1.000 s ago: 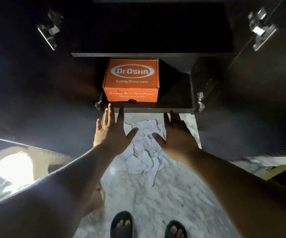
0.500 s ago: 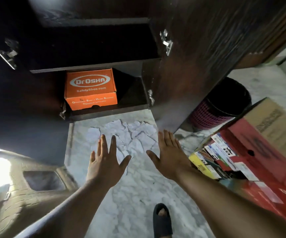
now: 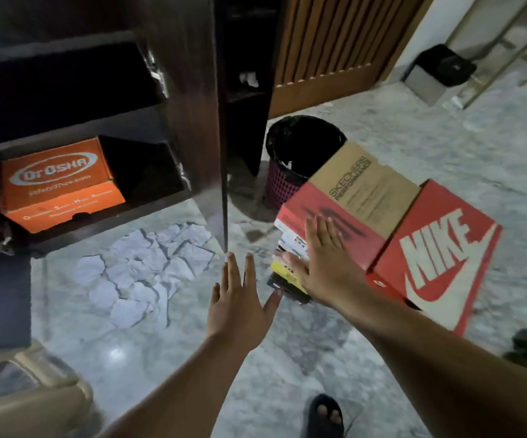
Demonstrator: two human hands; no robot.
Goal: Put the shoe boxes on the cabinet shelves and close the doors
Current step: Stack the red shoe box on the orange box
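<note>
An orange DrOsha shoe box sits on the bottom shelf of the dark cabinet, whose right door stands open. On the floor to the right lie a red and tan Skechers box and a red Nike box, on top of other boxes whose labelled ends show. My right hand is spread open over the near end of the Skechers box. My left hand hovers open above the floor, just left of the stack, holding nothing.
Crumpled white paper lies on the marble floor in front of the cabinet. A black waste bin stands behind the boxes. A wooden slatted door is at the back. My sandalled foot is at the bottom.
The view has swung right, away from the cabinet and toward the box stack. Both hands moved right with it; my right hand now reaches over the Skechers box.
</note>
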